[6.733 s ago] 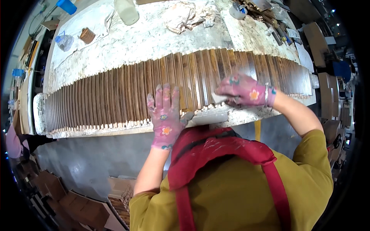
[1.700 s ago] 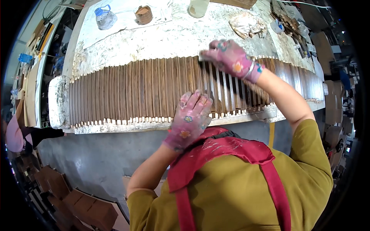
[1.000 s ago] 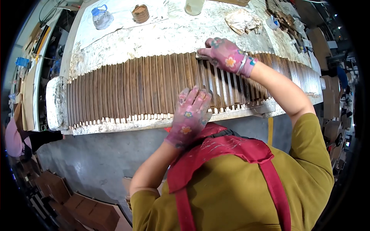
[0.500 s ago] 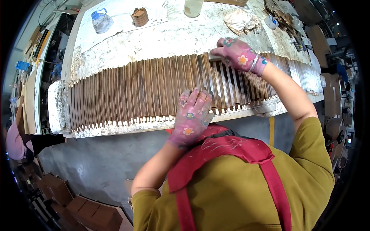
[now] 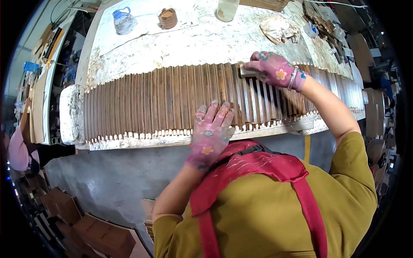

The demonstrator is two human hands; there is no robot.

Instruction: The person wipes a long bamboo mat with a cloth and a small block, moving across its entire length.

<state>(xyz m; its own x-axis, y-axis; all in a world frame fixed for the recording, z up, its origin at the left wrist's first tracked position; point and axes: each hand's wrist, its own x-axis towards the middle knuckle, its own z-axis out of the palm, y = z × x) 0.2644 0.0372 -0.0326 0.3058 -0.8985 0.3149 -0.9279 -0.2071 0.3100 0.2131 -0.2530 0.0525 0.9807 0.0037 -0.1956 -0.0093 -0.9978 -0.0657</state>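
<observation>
Many long, thin brown wooden slats (image 5: 150, 99) lie side by side in a wide row across the table, with pale pegs at their ends. My left hand (image 5: 211, 135), in a pink flowered glove, rests flat on the near part of the slats, its fingers spread. My right hand (image 5: 275, 71), gloved alike, is closed round a small pale pad (image 5: 246, 72) at the slats' far ends. Its underside is hidden, so I cannot tell its exact kind. Slats around and to the right of this hand look darker and glossier than those at left.
Behind the slats stand a clear jug with a blue handle (image 5: 124, 21), a brown tin (image 5: 167, 19) and a jar of cloudy liquid (image 5: 227, 9). A crumpled cloth (image 5: 278, 30) lies near a white cup (image 5: 310, 30). Cardboard boxes (image 5: 105, 236) sit on the floor; another person (image 5: 21, 150) is at far left.
The view has shifted slightly. My right hand has drawn the pad a little nearer along the slats. My left hand has slid slightly left over them.
</observation>
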